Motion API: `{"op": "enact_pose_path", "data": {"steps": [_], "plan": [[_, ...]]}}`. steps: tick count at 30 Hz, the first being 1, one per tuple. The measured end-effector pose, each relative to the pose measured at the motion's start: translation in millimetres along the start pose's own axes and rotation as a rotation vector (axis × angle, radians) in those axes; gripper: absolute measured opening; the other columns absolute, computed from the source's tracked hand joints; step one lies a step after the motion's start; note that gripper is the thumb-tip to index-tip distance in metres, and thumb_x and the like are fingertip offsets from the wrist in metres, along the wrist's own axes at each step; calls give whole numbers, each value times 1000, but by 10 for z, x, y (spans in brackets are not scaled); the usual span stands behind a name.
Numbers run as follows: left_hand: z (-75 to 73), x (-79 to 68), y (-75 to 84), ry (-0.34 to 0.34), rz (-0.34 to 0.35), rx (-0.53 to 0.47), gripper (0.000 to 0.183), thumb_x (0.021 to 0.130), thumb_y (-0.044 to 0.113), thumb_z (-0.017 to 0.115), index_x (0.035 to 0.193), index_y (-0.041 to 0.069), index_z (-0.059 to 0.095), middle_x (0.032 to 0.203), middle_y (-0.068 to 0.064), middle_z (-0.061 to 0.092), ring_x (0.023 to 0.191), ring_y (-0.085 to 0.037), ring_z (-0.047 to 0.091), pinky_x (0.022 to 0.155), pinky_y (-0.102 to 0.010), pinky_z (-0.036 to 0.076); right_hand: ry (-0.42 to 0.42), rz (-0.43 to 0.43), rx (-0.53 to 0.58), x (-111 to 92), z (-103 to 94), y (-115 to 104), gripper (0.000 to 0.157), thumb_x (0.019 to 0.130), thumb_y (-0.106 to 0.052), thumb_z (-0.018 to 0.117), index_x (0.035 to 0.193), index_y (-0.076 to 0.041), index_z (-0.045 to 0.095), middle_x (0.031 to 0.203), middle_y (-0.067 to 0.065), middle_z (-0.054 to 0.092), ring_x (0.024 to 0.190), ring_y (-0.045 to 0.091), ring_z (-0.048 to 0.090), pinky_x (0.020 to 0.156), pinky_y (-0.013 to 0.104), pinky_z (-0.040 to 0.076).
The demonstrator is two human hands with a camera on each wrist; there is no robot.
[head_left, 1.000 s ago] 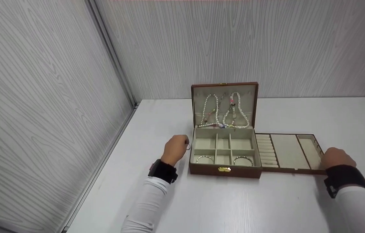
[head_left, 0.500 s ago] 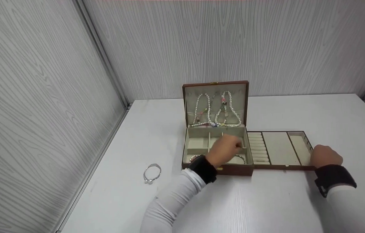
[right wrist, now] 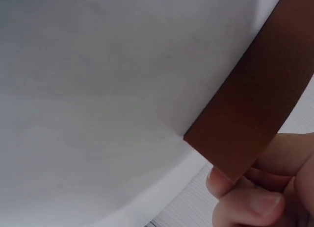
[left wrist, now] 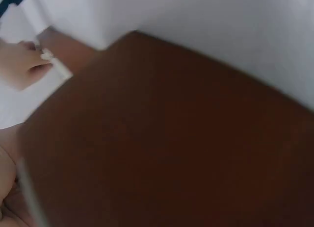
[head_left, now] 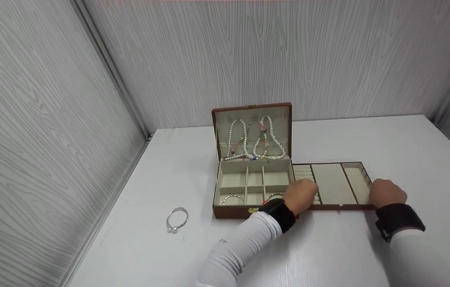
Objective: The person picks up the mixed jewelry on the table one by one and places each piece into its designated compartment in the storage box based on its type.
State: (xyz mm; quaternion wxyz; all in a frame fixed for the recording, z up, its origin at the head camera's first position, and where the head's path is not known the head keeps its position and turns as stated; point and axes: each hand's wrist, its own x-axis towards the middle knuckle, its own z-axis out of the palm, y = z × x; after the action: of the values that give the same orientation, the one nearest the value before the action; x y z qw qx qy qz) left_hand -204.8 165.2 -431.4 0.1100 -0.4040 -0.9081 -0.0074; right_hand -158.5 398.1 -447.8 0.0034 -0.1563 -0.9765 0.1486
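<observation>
A brown jewelry box [head_left: 232, 211] stands open, its tray [head_left: 332, 183] reaching out to the right. In the head view my left hand [head_left: 300, 195] is over the ring rolls [head_left: 302, 171] at the tray's left end, fingers curled down. It pinched a small ring a second ago; its fingertips and the ring are hidden now. In the left wrist view, part of that hand [left wrist: 6, 175] shows at the edge beside the brown box side [left wrist: 162, 134]. My right hand [head_left: 387, 194] grips the tray's right end; the right wrist view shows fingers [right wrist: 250, 205] at its brown corner [right wrist: 240, 134].
A silver bracelet with two round ends [head_left: 177, 220] lies on the white table [head_left: 161, 171], left of the box. Bead necklaces [head_left: 244, 137] hang in the raised lid [head_left: 252, 111]. Bracelets [head_left: 232, 198] sit in the front compartments. Grey wood-grain panels [head_left: 193, 59] stand behind and left.
My left hand has moved right from beside the box, across its compartments, to the tray's ring rolls. The bracelet on the table came into sight. My right hand stays at the tray's end.
</observation>
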Motion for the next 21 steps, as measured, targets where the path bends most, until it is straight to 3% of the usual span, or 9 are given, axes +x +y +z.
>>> {"op": "enact_pose_path", "data": {"steps": [4, 12, 21], "plan": [[56, -4, -4, 13, -22, -7, 22, 83, 5, 56, 72, 18, 68, 79, 8, 70, 72, -5, 65, 59, -20, 52, 0, -19, 13, -4, 7, -40, 22, 80, 3, 42, 64, 4, 57, 65, 22, 60, 54, 23, 50, 45, 39, 42], [44, 26, -18, -13, 38, 56, 20, 84, 6, 57, 75, 20, 68, 81, 7, 71, 73, -6, 65, 62, -20, 52, 22, -33, 19, 26, -27, -96, 23, 80, 4, 42, 63, 3, 57, 64, 22, 59, 53, 22, 47, 43, 36, 40], [-3, 124, -41, -119, 105, 80, 17, 85, 7, 58, 79, 18, 69, 86, 6, 71, 75, -8, 66, 64, -21, 53, 6, -14, 36, -19, -5, -55, 24, 81, 3, 42, 62, 2, 57, 64, 20, 59, 54, 22, 47, 44, 35, 40]]}}
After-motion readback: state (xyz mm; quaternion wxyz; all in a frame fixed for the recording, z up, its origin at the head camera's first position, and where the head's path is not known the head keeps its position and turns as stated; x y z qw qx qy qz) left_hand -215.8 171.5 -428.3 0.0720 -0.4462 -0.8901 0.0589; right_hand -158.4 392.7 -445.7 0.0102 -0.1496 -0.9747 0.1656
